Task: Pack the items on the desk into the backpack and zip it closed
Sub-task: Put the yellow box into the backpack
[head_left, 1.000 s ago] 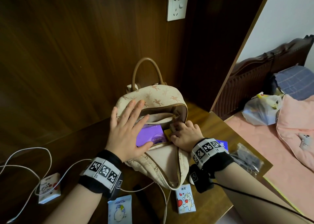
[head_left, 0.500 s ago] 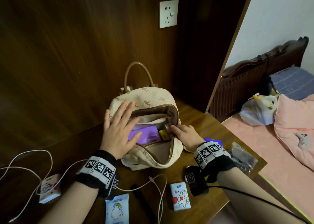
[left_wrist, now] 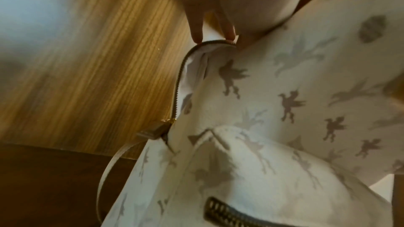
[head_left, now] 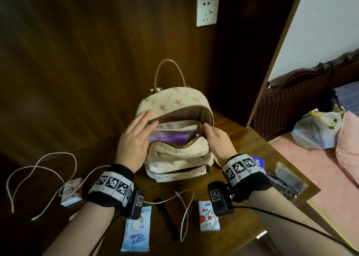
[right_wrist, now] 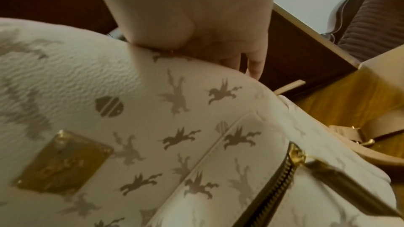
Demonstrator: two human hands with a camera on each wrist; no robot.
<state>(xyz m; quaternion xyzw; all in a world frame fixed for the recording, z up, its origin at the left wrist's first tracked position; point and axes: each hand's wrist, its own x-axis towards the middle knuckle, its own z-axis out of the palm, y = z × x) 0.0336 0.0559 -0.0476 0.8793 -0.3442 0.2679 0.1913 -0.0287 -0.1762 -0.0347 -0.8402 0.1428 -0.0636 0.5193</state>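
My hands flank the backpack (head_left: 174, 108) mouth: left hand (head_left: 134, 141) flat and relaxed, right hand (head_left: 219, 139) pinching the rim; tissue packs (head_left: 208, 216) lie nearer me on the table (head_left: 242, 139).

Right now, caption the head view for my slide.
Both hands, left and right, hold the backpack mouth open; purple pack inside, tissue packs and cable unpacked.

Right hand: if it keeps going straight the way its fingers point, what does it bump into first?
Probably the backpack. The right hand sits at the right end of the open mouth, fingers pointing up-left at the inner zip edge; they look to be touching it already, though depth is unclear.
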